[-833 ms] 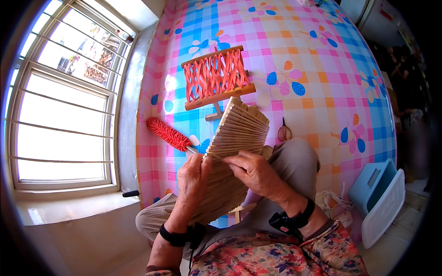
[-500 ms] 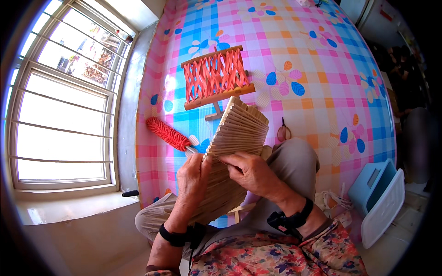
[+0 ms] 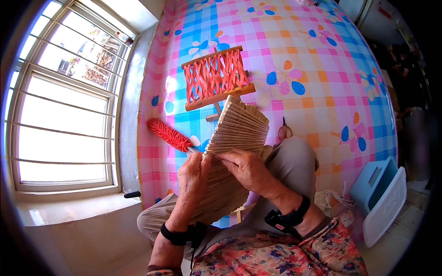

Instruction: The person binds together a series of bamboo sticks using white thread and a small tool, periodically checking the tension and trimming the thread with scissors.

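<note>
A mat of pale, straw-coloured stalks point(image 3: 244, 126), set side by side, stands tilted above my lap, its row of round cut ends along the left edge. My left hand point(image 3: 191, 178) is closed at that edge, thumb and fingers pinching the mat near the stalk ends. Just to the right, my right hand point(image 3: 251, 171) is also closed, its fingertips pinched together against the stalks. Whether a thread or a single stalk lies between those right fingertips is hidden. The lower part of the mat hangs between my forearms over my folded legs.
Beyond the mat stands a wooden folding stool point(image 3: 216, 76) with red woven straps. A red duster point(image 3: 169, 134) lies left, and scissors point(image 3: 284, 130) lie right, on the checked sheet. A blue bin point(image 3: 368, 184) and white lid point(image 3: 386, 207) are at right; a barred window point(image 3: 64, 129) is left.
My right hand has shifted slightly up and left along the mat. The left hand keeps its hold, and the whole scene has shifted a little with the head.
</note>
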Motion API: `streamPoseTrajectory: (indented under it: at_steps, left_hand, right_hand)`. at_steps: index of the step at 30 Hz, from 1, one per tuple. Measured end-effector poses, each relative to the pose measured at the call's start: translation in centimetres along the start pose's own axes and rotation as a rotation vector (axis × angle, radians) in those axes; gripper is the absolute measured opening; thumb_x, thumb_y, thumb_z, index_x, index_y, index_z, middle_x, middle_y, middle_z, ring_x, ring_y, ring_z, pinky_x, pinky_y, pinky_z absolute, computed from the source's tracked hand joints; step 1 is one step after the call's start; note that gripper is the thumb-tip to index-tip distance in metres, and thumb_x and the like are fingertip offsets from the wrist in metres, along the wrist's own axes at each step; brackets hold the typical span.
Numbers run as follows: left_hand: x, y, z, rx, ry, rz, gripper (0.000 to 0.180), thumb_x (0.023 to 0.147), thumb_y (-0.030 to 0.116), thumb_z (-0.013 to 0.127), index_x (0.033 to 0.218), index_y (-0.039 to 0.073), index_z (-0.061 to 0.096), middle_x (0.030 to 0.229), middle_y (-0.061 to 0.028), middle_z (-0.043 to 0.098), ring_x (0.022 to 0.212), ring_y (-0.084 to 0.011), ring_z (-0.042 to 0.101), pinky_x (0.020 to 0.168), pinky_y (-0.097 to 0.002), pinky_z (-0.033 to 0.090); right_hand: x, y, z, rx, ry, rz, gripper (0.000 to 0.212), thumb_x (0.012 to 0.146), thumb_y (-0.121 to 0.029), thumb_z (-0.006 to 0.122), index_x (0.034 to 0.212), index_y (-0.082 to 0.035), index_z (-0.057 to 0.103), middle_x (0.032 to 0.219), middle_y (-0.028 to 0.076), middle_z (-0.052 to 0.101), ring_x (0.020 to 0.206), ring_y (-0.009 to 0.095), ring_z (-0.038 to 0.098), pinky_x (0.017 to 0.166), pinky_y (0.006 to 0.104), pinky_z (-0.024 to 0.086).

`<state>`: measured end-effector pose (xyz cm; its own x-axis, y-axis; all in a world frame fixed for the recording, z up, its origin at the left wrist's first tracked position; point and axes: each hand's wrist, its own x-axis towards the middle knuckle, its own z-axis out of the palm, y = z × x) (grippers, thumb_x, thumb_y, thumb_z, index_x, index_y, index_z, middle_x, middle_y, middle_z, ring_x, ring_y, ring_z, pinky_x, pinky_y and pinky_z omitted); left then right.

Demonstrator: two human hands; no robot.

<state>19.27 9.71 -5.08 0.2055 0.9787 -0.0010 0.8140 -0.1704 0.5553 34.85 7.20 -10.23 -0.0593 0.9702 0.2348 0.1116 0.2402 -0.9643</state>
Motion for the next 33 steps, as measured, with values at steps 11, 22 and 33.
streamPoseTrajectory:
  at_steps: [11, 22, 33]
  left_hand:
    - [-0.04, 0.24, -0.19, -0.013, -0.005, -0.013, 0.025, 0.092, 0.022, 0.053, 0.08, 0.001, 0.054, 0.072, -0.0187, 0.054, 0.067, -0.0364, 0.056, 0.06, -0.0423, 0.043]
    - [0.01, 0.19, -0.13, -0.009, -0.015, -0.002, 0.024, 0.092, 0.021, 0.053, 0.08, 0.0, 0.054, 0.072, -0.0187, 0.053, 0.067, -0.0366, 0.055, 0.06, -0.0427, 0.042]
    - [-0.34, 0.24, -0.15, -0.004, -0.021, -0.016, 0.023, 0.092, 0.021, 0.053, 0.08, 0.0, 0.053, 0.073, -0.0196, 0.053, 0.069, -0.0384, 0.055, 0.06, -0.0435, 0.042]
  right_hand:
    - [-0.08, 0.26, -0.16, 0.071, -0.059, 0.043, 0.025, 0.089, -0.01, 0.055, 0.11, 0.002, 0.06, 0.099, 0.023, 0.063, 0.093, 0.037, 0.061, 0.08, 0.0377, 0.049]
    - [-0.16, 0.48, -0.22, 0.182, -0.084, 0.158, 0.026, 0.09, -0.012, 0.056, 0.111, 0.002, 0.06, 0.098, 0.023, 0.063, 0.093, 0.034, 0.063, 0.079, 0.0347, 0.049]
    - [0.02, 0.48, -0.54, 0.159, -0.101, 0.109, 0.025, 0.089, -0.009, 0.056, 0.11, 0.002, 0.06, 0.098, 0.023, 0.063, 0.093, 0.034, 0.063, 0.08, 0.0342, 0.049]
